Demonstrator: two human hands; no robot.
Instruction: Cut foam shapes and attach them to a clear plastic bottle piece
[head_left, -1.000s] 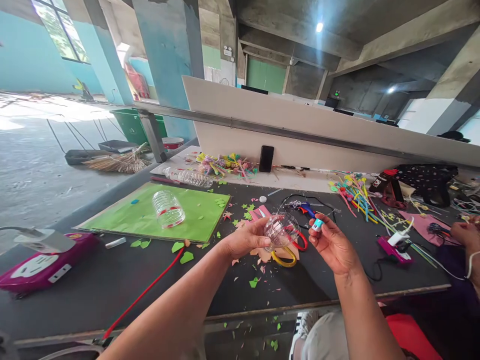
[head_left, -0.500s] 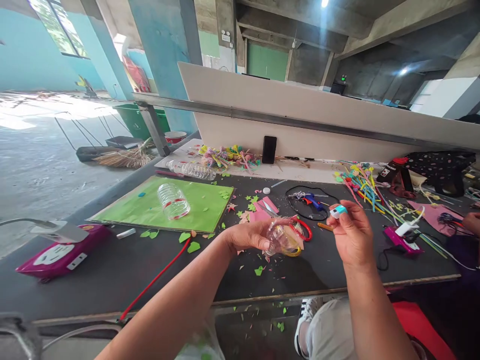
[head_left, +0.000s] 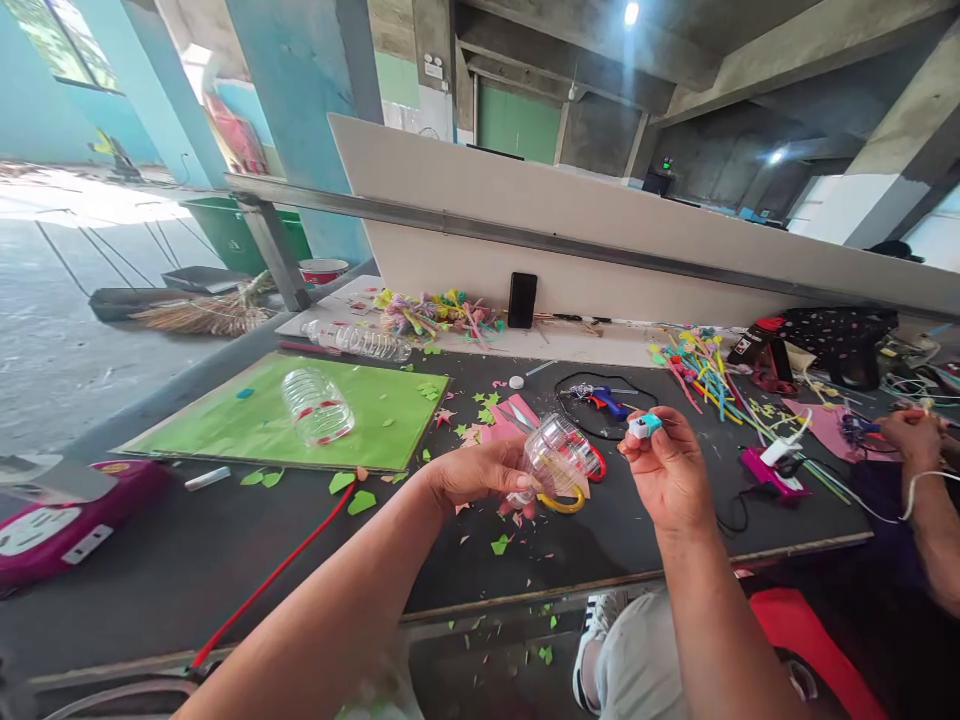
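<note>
My left hand (head_left: pixel 484 476) is closed around the narrow end of a clear plastic bottle piece (head_left: pixel 561 446), its wide ribbed end tilted up to the right. Between the thumb and fingers of my right hand (head_left: pixel 675 480) is a small white and turquoise object (head_left: pixel 643 428) whose kind I cannot make out. The hands are apart, above the dark table. Behind the bottle piece, scissors (head_left: pixel 517 414) with red and yellow handles lie partly over pink paper. A second cut ribbed bottle piece (head_left: pixel 319 405) rests on the green sheet (head_left: pixel 225 420).
Behind my right hand lies a blue glue gun (head_left: pixel 611 402) with a black cord. Fuzzy craft stems (head_left: pixel 709 365) and a magenta power strip (head_left: pixel 772 472) are at the right, near another person's hand (head_left: pixel 911 435). A phone (head_left: pixel 523 300) leans on the white partition. Green paper scraps (head_left: pixel 362 501) are scattered around.
The view has shifted slightly right. The bottle piece in my left hand has turned, its ribbed end now showing more clearly. More of the other person's arm is visible.
</note>
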